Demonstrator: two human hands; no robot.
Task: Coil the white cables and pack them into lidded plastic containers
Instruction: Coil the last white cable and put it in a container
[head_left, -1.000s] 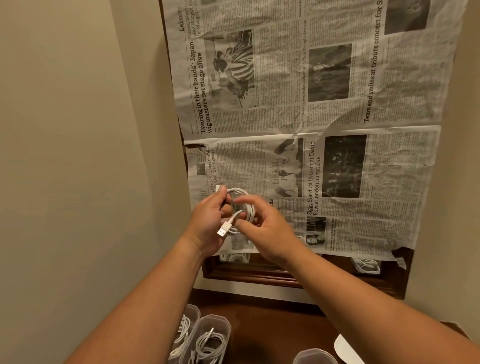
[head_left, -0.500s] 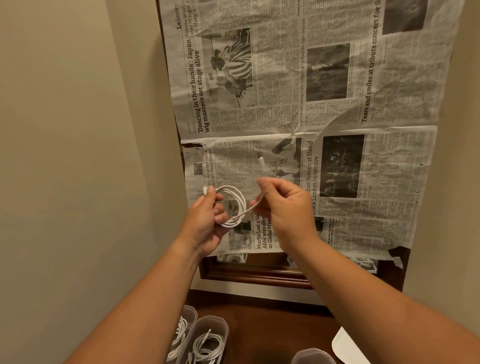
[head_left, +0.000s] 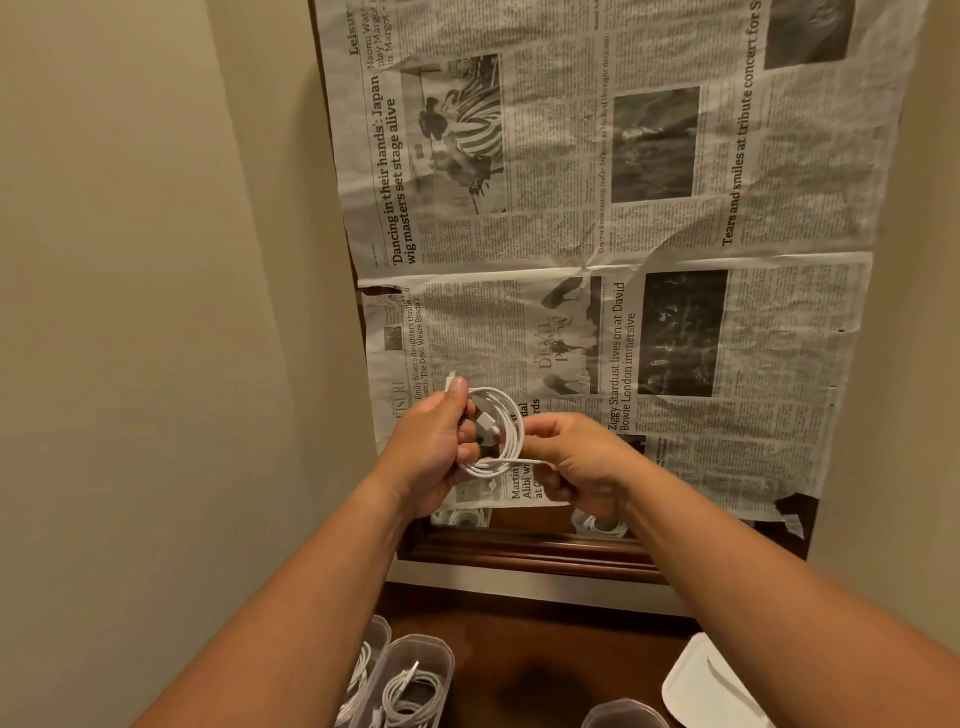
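A white cable (head_left: 506, 431) is wound into a small coil, held up in front of the newspaper-covered mirror. My left hand (head_left: 434, 447) pinches the coil's left side, with one plug end poking up above the thumb. My right hand (head_left: 576, 462) grips the cable's loose end at the coil's lower right, pulled across the loops. A connector shows inside the ring. Two clear plastic containers (head_left: 415, 680) with coiled white cables inside stand open at the bottom left. Another container's rim (head_left: 623, 714) shows at the bottom edge.
Newspaper sheets (head_left: 649, 208) cover a wood-framed mirror (head_left: 519, 551) on the wall ahead. A beige wall (head_left: 156, 312) closes in on the left. A dark wooden surface (head_left: 545, 660) lies below, with a white lid (head_left: 711, 686) at its right.
My right hand came back down from the upper right to the coil's lower right edge, bringing the loose end across the loops. My left hand kept hold of the coil.
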